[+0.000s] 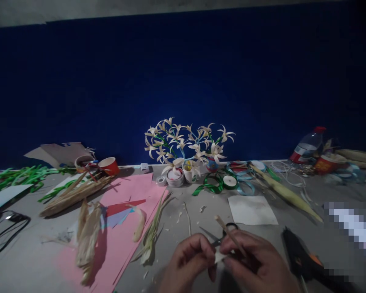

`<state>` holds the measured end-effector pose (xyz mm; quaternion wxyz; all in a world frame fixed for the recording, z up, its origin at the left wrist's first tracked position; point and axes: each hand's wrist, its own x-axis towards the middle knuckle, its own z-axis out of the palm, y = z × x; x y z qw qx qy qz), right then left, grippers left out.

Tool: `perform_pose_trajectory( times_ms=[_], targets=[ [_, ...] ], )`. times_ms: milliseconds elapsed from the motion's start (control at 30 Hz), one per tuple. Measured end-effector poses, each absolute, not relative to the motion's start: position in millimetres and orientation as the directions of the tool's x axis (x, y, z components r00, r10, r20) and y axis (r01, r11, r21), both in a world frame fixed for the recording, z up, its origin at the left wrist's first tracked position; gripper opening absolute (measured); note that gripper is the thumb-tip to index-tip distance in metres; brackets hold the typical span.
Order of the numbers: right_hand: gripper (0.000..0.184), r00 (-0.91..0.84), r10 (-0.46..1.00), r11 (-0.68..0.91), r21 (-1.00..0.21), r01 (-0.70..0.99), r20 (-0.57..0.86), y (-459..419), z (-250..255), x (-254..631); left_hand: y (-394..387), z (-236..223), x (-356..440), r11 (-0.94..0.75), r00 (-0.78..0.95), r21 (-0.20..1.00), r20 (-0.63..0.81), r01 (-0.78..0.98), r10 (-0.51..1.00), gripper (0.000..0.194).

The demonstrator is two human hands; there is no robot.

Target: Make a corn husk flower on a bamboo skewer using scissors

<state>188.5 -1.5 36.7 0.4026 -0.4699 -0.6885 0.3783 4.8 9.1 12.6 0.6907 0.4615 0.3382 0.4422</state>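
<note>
Both my hands are low in the middle of the view, close together over the grey table [198,203]. My left hand [187,260] is closed in a pinch on a small pale piece of husk [218,256]. My right hand [256,260] is closed around a thin wooden stick [227,229] that points up and left, and it also touches the pale piece. Black-handled scissors [222,234] lie on the table just behind my fingers.
A bouquet of white husk flowers [186,142] stands at the back centre by tape rolls and green ribbon [212,185]. Pink paper [125,228] with dried husks [87,240] lies left. A glue gun [301,260] lies right, a white sheet [251,209] beyond, and a bottle [308,144] far right.
</note>
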Motion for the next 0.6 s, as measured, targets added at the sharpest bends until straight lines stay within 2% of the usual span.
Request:
perform_pose_trajectory(
  times_ms=[67,100,133,200,233,300,600],
  targets=[
    [0.015,-0.257,0.92,0.386,-0.8,0.459,0.296,-0.9,40.1,187.2,6.3,13.0,5.9,-0.102,0.258,0.985,0.136,-0.138,0.957,0.015],
    [0.017,-0.26,0.909,0.416,-0.766,0.49,0.327,-0.8,41.0,186.2,4.8,13.4,6.7,-0.298,0.182,0.955,0.293,-0.001,0.939,0.009],
    [0.018,-0.264,0.902,0.431,-0.74,0.516,0.342,-0.9,41.4,185.0,3.5,13.9,7.8,-0.47,0.128,0.87,0.454,0.153,0.882,0.012],
    [0.019,-0.264,0.891,0.453,-0.694,0.559,0.369,-1.4,40.8,182.7,2.1,15.2,10.6,-0.645,0.112,0.657,0.661,0.391,0.742,0.025],
    [0.019,-0.258,0.885,0.462,-0.671,0.58,0.387,-1.7,40.0,181.5,2.1,15.8,12.1,-0.67,0.122,0.588,0.704,0.453,0.7,0.026],
    [0.018,-0.252,0.875,0.475,-0.633,0.612,0.413,-2.0,38.4,178.8,2.9,16.9,15.4,-0.674,0.129,0.536,0.727,0.508,0.675,0.024],
    [0.021,-0.224,0.866,0.473,-0.584,0.66,0.448,-4.6,32.5,172.3,6.5,17.5,16.0,-0.68,0.073,0.525,0.762,0.513,0.643,0.023]
  ],
)
